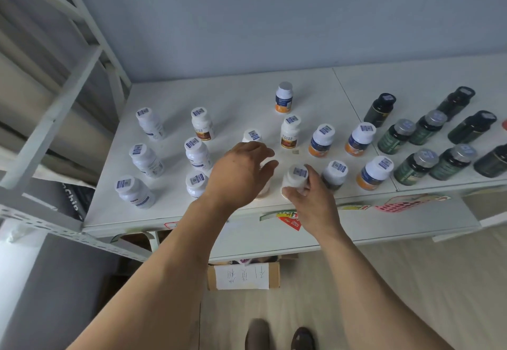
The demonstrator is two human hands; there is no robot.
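Note:
Several white pill bottles with barcode stickers on their caps stand on a white table (236,97). My right hand (310,198) grips one white bottle (296,176) near the front edge, fingers and thumb curled round its body. My left hand (241,170) reaches over another white bottle (264,185), which is mostly hidden beneath it; its fingers are bent over the cap, and I cannot tell whether they hold it. Just behind the left hand stands a further white bottle (252,135).
Orange-and-blue labelled bottles (321,141) stand to the right, dark green bottles (414,165) further right. A white metal shelf frame (55,108) rises at the left. A cardboard box (244,275) sits under the table. My shoes (279,336) show on the floor.

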